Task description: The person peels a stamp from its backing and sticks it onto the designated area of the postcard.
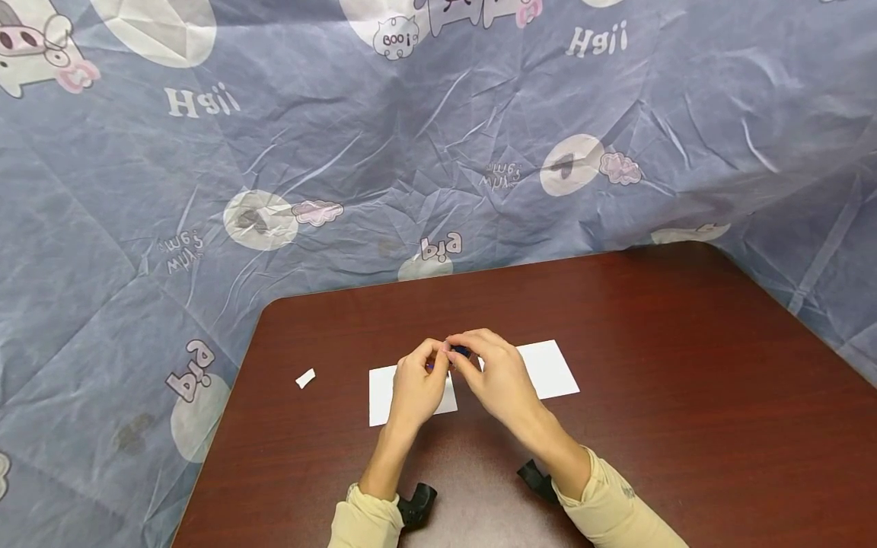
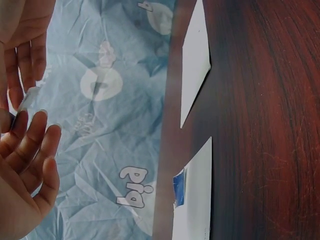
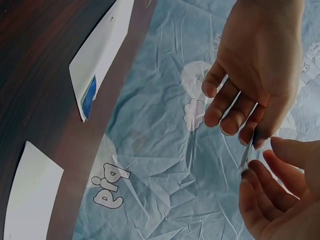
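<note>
Both hands meet above the table, holding one small thin piece between their fingertips. It looks dark blue in the head view [image 1: 460, 351] and like a pale, narrow strip [image 2: 29, 98] in the left wrist view. My left hand [image 1: 419, 384] pinches one end with thumb and forefinger. The right hand [image 1: 503, 374] pinches the other end. In the right wrist view the strip [image 3: 245, 157] shows almost edge-on, its ends hidden by the fingertips. Below the hands lies a left white card [image 1: 384, 392] with a blue patch [image 2: 179, 188] at its edge.
A second white card [image 1: 550, 369] lies to the right, partly behind the right hand. Off to the left rests a small white scrap [image 1: 305, 378] on the brown table [image 1: 658, 411]. Black wrist-worn pieces [image 1: 418, 505] show at the sleeves. A patterned blue cloth [image 1: 384, 152] hangs behind the table.
</note>
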`<state>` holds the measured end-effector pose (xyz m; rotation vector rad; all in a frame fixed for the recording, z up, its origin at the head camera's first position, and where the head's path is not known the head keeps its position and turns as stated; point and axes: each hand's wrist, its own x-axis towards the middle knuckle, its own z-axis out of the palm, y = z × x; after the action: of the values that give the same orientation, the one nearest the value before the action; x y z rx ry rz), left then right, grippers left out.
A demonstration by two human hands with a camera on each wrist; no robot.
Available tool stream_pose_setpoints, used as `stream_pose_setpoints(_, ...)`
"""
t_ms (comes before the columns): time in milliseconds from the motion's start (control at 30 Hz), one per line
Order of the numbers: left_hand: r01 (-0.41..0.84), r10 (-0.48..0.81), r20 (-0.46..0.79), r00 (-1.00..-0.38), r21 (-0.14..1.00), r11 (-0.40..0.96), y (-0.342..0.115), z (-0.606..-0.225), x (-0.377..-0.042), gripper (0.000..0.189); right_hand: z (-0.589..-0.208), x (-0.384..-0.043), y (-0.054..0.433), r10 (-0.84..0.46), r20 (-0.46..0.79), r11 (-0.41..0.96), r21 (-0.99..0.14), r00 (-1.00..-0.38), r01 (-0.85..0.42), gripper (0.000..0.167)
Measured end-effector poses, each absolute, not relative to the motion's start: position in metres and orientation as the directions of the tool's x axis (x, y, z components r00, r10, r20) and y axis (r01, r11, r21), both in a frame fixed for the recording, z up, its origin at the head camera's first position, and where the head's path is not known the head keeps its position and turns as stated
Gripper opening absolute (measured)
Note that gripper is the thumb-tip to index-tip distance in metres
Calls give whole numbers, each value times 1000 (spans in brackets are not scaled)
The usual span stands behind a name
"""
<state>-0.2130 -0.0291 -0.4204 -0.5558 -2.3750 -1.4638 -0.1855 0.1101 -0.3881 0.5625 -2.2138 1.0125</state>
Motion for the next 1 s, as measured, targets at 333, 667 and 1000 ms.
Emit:
stream_pose_setpoints(333, 513, 176, 482, -858, 800, 311, -28, -419, -213, 26, -387, -182, 108, -98, 634, 593, -582, -767, -557, 15)
stream_pose_setpoints(667, 529, 198, 491, -848, 804, 272, -28, -420, -212, 32, -382, -179, 108, -51, 434, 404, -815, -900, -416, 20)
stream_pose_setpoints(1000, 552, 219, 509, -833, 793, 258, -28, -420, -212, 35, -384, -179, 107, -20, 452, 438, -798, -892, -414, 18)
